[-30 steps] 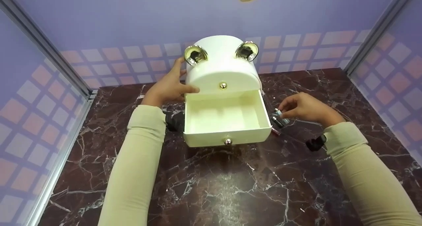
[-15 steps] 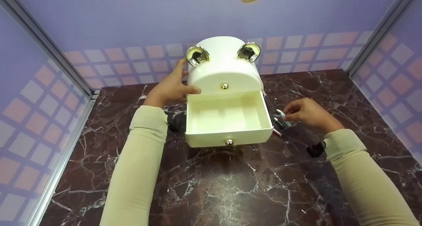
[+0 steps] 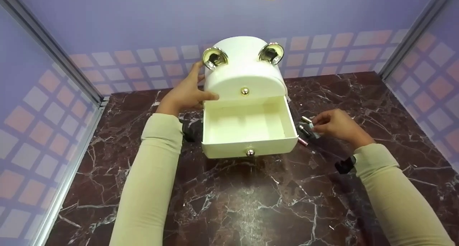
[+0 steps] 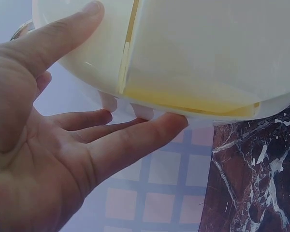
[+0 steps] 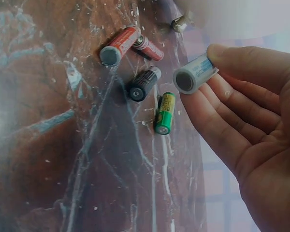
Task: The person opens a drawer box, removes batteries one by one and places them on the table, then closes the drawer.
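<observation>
A white drawer box (image 3: 247, 68) with two gold-rimmed round ears stands upright on the table. Its lower drawer (image 3: 251, 148) is pulled out, and the inside is bare. My left hand (image 3: 183, 93) grips the box's left side, thumb on the front and the other fingers along the side. To the right of the drawer, my right hand (image 3: 337, 126) pinches a white and blue battery (image 5: 193, 75) between thumb and fingers. Near it on the table lie a red battery (image 5: 119, 47), a smaller red one, a black battery (image 5: 145, 83) and a green-yellow battery (image 5: 165, 113).
In the right wrist view a small metallic-ended item (image 5: 182, 22) lies at the top, partly blurred. The dark marble table (image 3: 251, 210) meets a purple checked wall (image 3: 154, 20) behind the box. Side panels rise at left and right.
My right hand has drawn slightly right and toward me, away from the drawer, uncovering more of the batteries. The left hand keeps its grip on the box, and the drawer stays out.
</observation>
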`<state>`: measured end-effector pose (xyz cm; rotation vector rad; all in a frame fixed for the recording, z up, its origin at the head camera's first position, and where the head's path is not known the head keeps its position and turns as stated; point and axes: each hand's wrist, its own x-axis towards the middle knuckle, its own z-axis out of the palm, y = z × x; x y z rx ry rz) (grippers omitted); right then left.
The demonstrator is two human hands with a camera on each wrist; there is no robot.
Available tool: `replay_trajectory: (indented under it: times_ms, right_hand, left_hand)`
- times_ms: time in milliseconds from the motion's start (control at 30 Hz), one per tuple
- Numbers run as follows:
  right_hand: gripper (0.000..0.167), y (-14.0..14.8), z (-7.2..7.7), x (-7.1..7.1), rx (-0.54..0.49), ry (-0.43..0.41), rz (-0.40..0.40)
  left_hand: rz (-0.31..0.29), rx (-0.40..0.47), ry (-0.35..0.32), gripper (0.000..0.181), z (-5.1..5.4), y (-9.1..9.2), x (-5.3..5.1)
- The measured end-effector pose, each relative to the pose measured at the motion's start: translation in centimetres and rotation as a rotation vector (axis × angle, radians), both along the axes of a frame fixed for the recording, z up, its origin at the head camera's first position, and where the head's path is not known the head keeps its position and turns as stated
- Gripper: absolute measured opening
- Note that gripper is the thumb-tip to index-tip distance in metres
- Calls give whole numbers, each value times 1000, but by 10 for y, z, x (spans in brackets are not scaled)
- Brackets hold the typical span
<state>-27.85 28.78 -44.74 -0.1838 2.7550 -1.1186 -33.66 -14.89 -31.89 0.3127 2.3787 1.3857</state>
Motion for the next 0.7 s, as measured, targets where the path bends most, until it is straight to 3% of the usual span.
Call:
replay_trajectory:
  times_ms: [267,500,700]
  right_hand:
    - [19,0,-8,2,66,69,-38]
    - [18,0,-12,1,61,78,-64]
    - [14,-1,-17,2,113,139,-71]
  left_hand:
    - [-2,-2,-14,116,9,3,10]
    - [-6,-11,9,114,-1,-3,1]
    - [-22,14,21,107,-2,-4,-1]
